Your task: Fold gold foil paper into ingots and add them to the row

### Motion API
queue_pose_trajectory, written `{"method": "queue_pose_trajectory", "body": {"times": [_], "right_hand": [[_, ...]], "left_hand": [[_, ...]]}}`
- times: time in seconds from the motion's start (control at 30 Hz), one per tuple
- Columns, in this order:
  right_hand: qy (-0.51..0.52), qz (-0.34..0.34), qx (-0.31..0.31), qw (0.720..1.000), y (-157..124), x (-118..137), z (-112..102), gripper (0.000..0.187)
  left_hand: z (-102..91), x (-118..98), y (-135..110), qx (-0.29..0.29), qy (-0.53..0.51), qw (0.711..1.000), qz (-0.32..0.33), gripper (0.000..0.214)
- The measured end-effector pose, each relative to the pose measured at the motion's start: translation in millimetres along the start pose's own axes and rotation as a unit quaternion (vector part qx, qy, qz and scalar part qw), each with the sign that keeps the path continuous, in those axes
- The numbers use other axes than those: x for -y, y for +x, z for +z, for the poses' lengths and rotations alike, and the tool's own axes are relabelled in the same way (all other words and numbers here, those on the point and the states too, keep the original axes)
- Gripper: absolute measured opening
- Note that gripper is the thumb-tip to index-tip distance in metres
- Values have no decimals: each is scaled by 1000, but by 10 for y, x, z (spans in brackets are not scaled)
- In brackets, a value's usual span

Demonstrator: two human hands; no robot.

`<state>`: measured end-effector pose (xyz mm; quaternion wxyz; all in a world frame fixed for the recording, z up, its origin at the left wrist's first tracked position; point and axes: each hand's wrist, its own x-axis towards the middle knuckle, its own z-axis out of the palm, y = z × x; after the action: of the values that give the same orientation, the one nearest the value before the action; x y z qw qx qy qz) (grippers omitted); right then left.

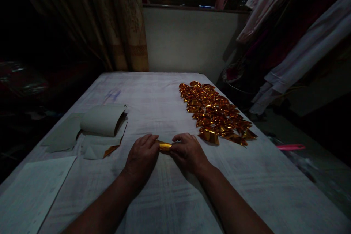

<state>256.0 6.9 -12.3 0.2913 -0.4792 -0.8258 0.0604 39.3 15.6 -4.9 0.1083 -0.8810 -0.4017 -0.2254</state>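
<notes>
A small rolled piece of gold foil paper (165, 146) lies crosswise between my two hands, low over the cloth-covered table. My left hand (142, 153) pinches its left end, with the fingers curled round it. The right end is held between the thumb and fingers of my right hand (189, 151). Both ends of the piece are hidden under my fingers. To the right lies a heap of folded gold foil pieces (212, 108), pointed and boat-shaped. Sheets of paper with pale backs (100, 120) lie curled at the left, a gold face showing at one corner.
A white printed sheet (33, 193) rests at the table's near left. A pale checked cloth (153, 98) covers the table, which meets a wall (192, 40). A curtain (120, 22) hangs at the back left, clothes (307, 55) at the right. A pink handle (290, 147) shows beyond the right edge.
</notes>
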Motion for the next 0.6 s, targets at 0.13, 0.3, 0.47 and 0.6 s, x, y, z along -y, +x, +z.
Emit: {"method": "queue_pose_trajectory", "body": {"times": [0.13, 0.3, 0.47, 0.6], "right_hand": [[50, -38, 40, 997, -20, 12, -19, 10], [76, -6, 54, 996, -46, -95, -40, 12], [78, 10, 46, 996, -50, -133, -75, 6], [69, 37, 49, 996, -29, -111, -92, 2]], "left_hand": [[-26, -40, -52, 43, -52, 998, -5, 25], [-26, -133, -143, 45, -74, 996, 19, 36], [-3, -200, -193, 57, -56, 997, 23, 39], [9, -232, -209, 69, -47, 996, 18, 41]]}}
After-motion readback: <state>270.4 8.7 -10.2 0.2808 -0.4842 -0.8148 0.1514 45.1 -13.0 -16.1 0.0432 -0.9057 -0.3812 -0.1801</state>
